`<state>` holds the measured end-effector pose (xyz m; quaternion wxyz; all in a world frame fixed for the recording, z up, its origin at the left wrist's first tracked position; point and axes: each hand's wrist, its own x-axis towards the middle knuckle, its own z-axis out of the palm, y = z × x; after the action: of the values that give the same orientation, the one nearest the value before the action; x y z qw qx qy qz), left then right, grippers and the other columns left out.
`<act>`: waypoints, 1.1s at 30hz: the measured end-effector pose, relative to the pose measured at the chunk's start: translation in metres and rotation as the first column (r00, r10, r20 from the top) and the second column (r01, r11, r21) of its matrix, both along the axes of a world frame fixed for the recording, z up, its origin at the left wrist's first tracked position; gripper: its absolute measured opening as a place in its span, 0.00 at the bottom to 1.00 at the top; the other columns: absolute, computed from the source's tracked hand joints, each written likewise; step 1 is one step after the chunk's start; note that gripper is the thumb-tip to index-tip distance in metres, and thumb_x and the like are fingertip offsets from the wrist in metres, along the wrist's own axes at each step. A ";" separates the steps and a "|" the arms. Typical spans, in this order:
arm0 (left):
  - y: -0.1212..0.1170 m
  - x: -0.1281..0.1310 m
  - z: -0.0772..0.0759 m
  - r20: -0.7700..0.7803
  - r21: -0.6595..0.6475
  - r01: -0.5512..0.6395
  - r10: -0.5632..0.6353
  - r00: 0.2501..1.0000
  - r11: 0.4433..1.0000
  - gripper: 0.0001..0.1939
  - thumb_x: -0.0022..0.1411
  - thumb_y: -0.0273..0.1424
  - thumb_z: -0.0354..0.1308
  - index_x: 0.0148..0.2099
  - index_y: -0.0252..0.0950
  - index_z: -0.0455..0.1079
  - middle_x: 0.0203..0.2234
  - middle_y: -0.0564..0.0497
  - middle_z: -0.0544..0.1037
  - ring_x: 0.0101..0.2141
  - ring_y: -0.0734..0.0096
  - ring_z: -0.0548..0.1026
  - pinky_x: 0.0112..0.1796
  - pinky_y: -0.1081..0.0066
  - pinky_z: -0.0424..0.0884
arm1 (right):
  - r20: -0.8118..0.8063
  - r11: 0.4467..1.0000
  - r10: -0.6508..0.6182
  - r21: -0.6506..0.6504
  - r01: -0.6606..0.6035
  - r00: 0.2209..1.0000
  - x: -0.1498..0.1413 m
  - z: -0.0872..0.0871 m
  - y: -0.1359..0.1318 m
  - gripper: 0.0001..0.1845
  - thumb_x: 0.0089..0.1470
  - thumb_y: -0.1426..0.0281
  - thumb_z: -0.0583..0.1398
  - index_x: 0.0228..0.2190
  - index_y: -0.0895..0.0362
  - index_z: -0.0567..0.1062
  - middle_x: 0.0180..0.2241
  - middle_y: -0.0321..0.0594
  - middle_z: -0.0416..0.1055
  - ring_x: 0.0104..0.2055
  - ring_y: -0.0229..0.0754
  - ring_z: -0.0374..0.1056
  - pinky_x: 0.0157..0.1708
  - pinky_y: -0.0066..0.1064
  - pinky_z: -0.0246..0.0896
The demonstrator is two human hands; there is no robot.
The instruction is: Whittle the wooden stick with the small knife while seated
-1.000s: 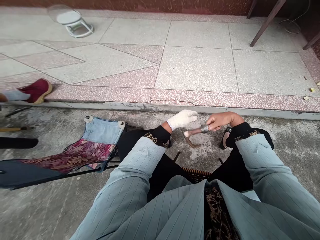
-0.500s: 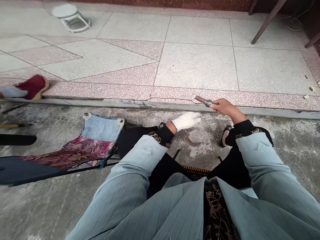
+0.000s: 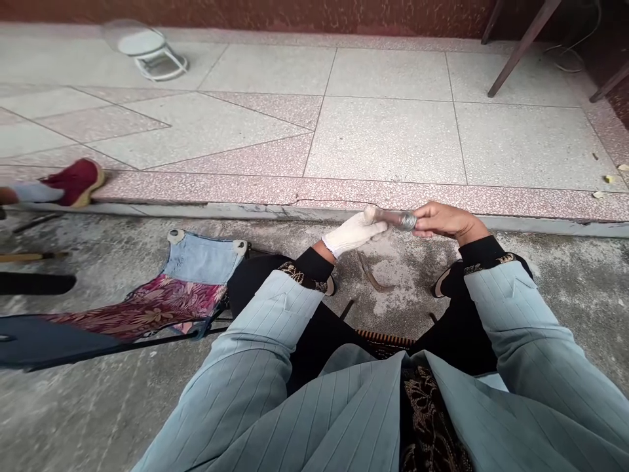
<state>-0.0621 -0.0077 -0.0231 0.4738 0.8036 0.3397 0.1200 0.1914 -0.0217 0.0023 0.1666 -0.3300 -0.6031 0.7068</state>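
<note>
A short brownish rod (image 3: 391, 217) with silvery wire wound round one end lies level between my hands, just in front of the step edge. My right hand (image 3: 445, 221) is bare and pinches the wire-wound end between thumb and fingers. At the other end, my left hand (image 3: 351, 233), in a white knitted glove, has its thumb and fingers closed round the rod. Beneath the left hand, a thin curved brown strip (image 3: 371, 274) rests on the concrete; its exact kind cannot be made out.
A low tiled step (image 3: 388, 137) runs across in front of me. To my left stands a folding chair (image 3: 187, 288) with patterned fabric. Another person's red shoe (image 3: 78, 182) is on the step, far left. A white stool (image 3: 152, 52) stands farther back, and wooden legs (image 3: 523, 49) at back right.
My left hand has risen from beside the curved strip and closed on the rod's free end. The rod has turned more level and dropped slightly with my right hand. The view has tilted up a little.
</note>
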 end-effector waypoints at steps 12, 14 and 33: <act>-0.017 0.011 -0.004 -0.208 0.159 0.214 -0.179 0.962 0.964 0.17 0.67 0.39 0.46 0.36 0.35 0.70 0.29 0.52 0.74 0.30 0.72 0.68 0.32 0.74 0.59 | 0.329 0.828 -0.560 0.243 0.505 0.760 0.004 -0.029 0.015 0.20 0.49 0.54 0.64 0.22 0.58 0.71 0.20 0.37 0.66 0.19 0.33 0.56 0.20 0.27 0.49; -0.016 0.011 -0.009 -0.230 0.197 0.230 -0.183 0.956 0.953 0.18 0.67 0.40 0.45 0.36 0.36 0.71 0.30 0.51 0.74 0.30 0.71 0.68 0.32 0.73 0.58 | 0.513 0.849 -0.523 0.382 0.365 0.680 -0.002 -0.029 0.015 0.17 0.52 0.57 0.62 0.23 0.58 0.73 0.19 0.37 0.66 0.21 0.35 0.58 0.22 0.29 0.49; -0.018 0.010 -0.006 -0.082 0.020 0.078 -0.076 0.994 0.997 0.17 0.67 0.40 0.45 0.40 0.35 0.71 0.27 0.53 0.73 0.27 0.74 0.68 0.30 0.74 0.61 | -0.154 0.928 -0.372 -0.072 0.365 0.916 0.006 -0.010 -0.003 0.24 0.45 0.52 0.68 0.30 0.60 0.73 0.22 0.34 0.64 0.20 0.30 0.54 0.20 0.25 0.48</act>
<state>-0.0522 -0.0255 -0.0294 0.4547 0.8256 0.3261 0.0729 0.1976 -0.0242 -0.0077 0.3389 -0.3815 -0.4995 0.7001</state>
